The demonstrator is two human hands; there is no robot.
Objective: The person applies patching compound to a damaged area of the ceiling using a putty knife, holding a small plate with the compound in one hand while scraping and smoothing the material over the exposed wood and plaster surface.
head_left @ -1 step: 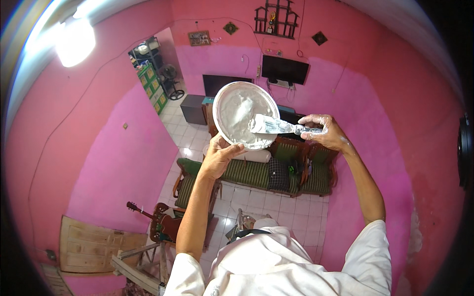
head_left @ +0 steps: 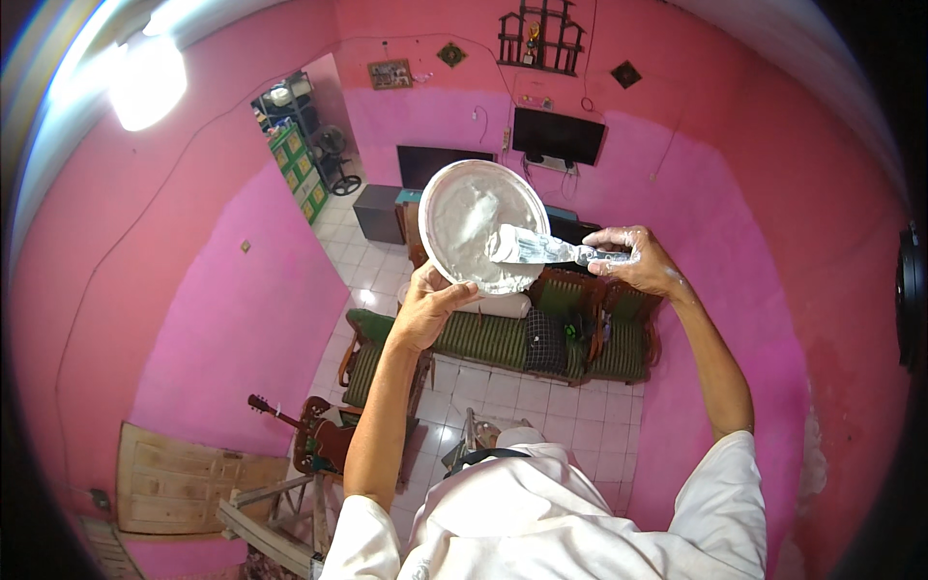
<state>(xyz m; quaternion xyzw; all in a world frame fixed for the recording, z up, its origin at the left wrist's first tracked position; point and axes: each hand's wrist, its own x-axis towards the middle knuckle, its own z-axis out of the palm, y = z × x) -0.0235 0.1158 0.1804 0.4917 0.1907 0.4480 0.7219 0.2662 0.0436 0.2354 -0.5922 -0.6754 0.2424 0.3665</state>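
My left hand (head_left: 432, 307) grips the near rim of a round white tub (head_left: 428, 232), thumb over the edge and fingers underneath. Wet grey-white putty (head_left: 459, 244) fills the tub, which is tipped so its inside shows. From the right, my right hand (head_left: 633, 261) pinches the dark handle of a putty knife (head_left: 541, 247), whose coated blade reaches over the tub's right side. A lump of putty sits at the blade's tip, against the mass in the tub. White smears mark the fingers of my right hand.
Far below are a green-striped sofa (head_left: 483, 338), a checked cushion (head_left: 546, 340), a guitar (head_left: 329, 437) and a wooden frame (head_left: 275, 532). Beyond the tub hang a television (head_left: 558, 137) and wall decorations. A standing fan (head_left: 333, 145) is near the doorway, and a lamp (head_left: 147, 82) glows upper left.
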